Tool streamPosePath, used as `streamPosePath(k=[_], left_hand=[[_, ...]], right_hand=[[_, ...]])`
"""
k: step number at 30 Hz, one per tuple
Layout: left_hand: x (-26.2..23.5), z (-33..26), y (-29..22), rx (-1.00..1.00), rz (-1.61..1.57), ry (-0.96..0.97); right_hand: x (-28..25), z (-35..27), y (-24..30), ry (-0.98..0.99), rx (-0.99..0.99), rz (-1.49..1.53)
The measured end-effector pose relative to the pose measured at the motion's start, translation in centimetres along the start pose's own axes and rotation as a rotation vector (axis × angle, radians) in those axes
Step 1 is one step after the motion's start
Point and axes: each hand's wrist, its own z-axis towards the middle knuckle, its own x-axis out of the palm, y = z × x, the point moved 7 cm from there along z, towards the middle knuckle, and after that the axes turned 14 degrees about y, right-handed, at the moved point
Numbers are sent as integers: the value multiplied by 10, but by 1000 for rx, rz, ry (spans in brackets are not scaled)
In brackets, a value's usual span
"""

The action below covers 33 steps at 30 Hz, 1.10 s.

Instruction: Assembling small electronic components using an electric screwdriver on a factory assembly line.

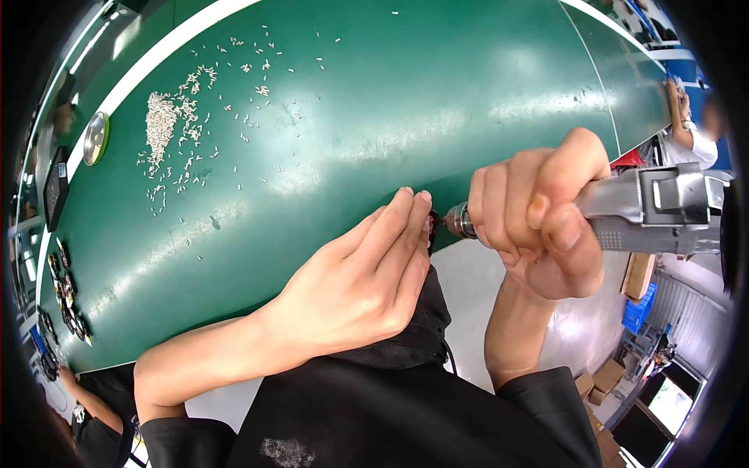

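Note:
My right hand point(538, 207) is wrapped round a silver power screwdriver point(663, 207), held level with its nose pointing left. The driver's tip meets a small dark part point(433, 225) at the table's near edge. My left hand point(359, 285) has its fingers pressed together on that part, whose shape they mostly hide. On the green table point(367, 93), to the far left, lies a heap of small pale metal pins or screws point(161, 121), with many more scattered around it.
A round shallow dish point(96, 139) and a black box point(57, 187) stand at the table's left edge. Dark small assemblies point(66, 292) lie nearer. Other people work at far right point(686, 132) and lower left point(94, 405). Cardboard boxes point(605, 378) and a blue crate point(640, 308) stand at right.

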Motion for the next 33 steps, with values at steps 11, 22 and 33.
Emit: streamPosePath(k=[11, 22, 33], left_hand=[[-10, -18, 1, 58, -52, -21], [-79, -252, 91, -1244, 255, -206], [-76, -181, 143, -906, 171, -253]], right_hand=[[19, 29, 2, 571, -120, 474], [8, -1, -28, 163, -139, 709], [12, -20, -66, -165, -10, 834]])
